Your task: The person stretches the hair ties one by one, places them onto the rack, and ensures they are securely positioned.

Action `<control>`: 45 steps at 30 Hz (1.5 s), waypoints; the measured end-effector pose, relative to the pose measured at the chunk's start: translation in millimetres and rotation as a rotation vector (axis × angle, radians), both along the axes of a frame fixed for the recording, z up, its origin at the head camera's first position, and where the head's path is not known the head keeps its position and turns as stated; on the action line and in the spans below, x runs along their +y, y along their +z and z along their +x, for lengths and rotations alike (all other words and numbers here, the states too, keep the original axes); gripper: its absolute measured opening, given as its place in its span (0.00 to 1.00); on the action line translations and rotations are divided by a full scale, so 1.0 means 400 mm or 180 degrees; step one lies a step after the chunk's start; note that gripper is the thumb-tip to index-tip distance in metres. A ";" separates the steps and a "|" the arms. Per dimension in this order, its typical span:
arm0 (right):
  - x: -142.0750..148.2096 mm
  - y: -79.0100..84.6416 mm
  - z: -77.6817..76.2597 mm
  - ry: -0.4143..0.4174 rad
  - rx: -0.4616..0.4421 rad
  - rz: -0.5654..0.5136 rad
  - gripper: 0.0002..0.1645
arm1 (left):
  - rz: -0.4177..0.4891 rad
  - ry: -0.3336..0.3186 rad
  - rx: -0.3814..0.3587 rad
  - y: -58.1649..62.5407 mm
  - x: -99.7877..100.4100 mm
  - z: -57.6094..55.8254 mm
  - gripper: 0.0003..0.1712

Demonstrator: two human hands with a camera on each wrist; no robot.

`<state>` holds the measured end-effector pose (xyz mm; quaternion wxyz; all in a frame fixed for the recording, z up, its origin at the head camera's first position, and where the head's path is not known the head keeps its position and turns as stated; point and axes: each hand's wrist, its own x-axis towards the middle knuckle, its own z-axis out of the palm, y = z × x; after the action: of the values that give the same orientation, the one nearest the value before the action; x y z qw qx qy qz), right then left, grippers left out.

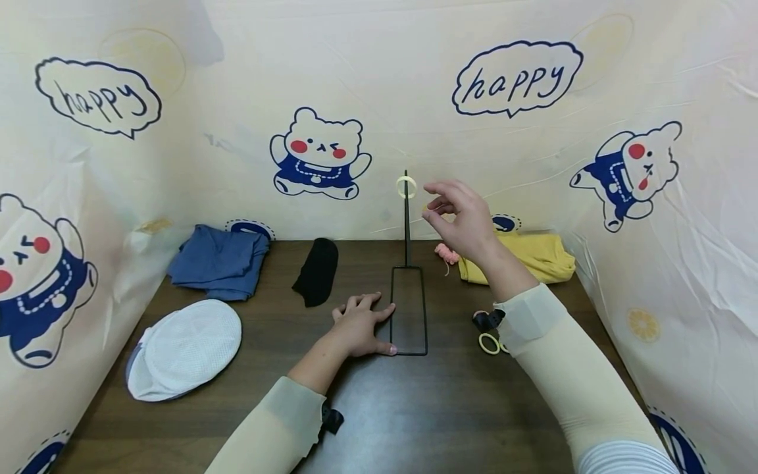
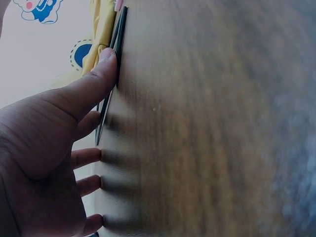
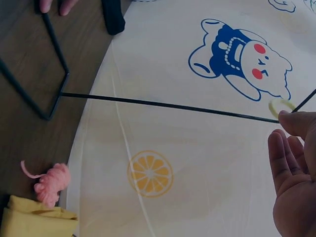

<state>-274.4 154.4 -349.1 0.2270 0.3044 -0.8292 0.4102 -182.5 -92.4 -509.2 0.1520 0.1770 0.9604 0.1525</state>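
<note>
A black wire stand [image 1: 407, 227] has a rectangular base on the table and a tall upright rod. Near its top hangs a pale yellow ring [image 1: 398, 187], around the wire. My left hand [image 1: 358, 329] presses on the left side of the base, thumb and index fingertip at the wire, fingers spread. In the left wrist view the thumb [image 2: 96, 81] lies against the black wire. Just right of the ring, my right hand [image 1: 464, 220] is raised with fingers loosely bent and nothing between them. In the right wrist view its thumb overlaps the ring [image 3: 271, 106].
Left on the table lie folded blue cloth [image 1: 219, 263], a white mesh cap [image 1: 192, 345] and a black sock [image 1: 318, 273]. Right are pink yarn [image 1: 447, 253], folded yellow cloth [image 1: 535, 257] and yellow rings [image 1: 481, 341] partly under my sleeve. A printed curtain [image 1: 379, 79] stands behind.
</note>
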 end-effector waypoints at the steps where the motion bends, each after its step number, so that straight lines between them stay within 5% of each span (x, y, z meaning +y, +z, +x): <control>1: 0.006 -0.003 0.005 0.0012 0.0011 -0.0014 0.24 | -0.0008 -0.0001 0.0000 0.000 0.000 -0.001 0.57; 25: 0.129 -0.084 0.123 0.0127 0.0275 0.0038 0.27 | -0.0060 -0.0038 -0.0066 0.017 0.000 -0.019 0.57; 45: 0.233 -0.203 0.223 -0.0210 0.0057 0.0403 0.24 | -0.0075 -0.0059 -0.0098 -0.003 -0.001 -0.004 0.58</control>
<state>-185.2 247.7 -430.3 0.2281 0.2942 -0.8610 0.3465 -184.2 -93.0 -510.4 0.1702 0.1817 0.9580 0.1425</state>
